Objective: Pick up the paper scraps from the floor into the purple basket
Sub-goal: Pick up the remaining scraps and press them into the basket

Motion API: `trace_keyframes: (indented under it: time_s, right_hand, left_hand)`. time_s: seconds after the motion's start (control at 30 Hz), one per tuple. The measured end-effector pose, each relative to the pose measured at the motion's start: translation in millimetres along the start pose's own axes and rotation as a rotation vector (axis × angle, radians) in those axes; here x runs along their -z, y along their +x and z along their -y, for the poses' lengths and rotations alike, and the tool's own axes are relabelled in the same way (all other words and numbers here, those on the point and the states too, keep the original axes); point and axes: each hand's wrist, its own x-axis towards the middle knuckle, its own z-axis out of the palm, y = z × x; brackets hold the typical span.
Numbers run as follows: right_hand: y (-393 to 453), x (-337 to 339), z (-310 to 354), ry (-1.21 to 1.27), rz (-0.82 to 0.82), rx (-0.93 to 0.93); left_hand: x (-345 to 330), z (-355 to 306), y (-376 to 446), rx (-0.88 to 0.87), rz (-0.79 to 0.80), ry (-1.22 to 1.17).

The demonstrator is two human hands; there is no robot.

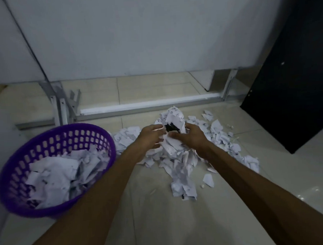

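A heap of torn white paper scraps [179, 164] lies on the tiled floor at centre right. Both my hands reach into its far side. My left hand [151, 137] and my right hand [190, 137] curl around a raised bunch of scraps [172, 118] between them, some with dark print. The purple basket [93, 131] stands on the floor to the left, tilted toward me, holding several scraps [55, 176].
A metal frame rail [147, 109] with grey brackets [62, 107] runs along the floor behind the heap, under a white panel [134, 39]. A black board [293, 89] leans at the right. Bare tiles lie between me and the heap.
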Motion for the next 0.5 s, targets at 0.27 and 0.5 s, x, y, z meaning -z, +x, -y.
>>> trace_keyframes:
  time_s: [0.27,0.5]
  right_hand:
    - [-6,-43,133,0.216,0.077,0.081]
    - [-24,-129,184,0.397,0.206,0.04]
  left_hand:
    - [98,-88,-48,-0.186,-0.074,0.067]
    - [181,-81,-83,-0.253,-0.213,0.019]
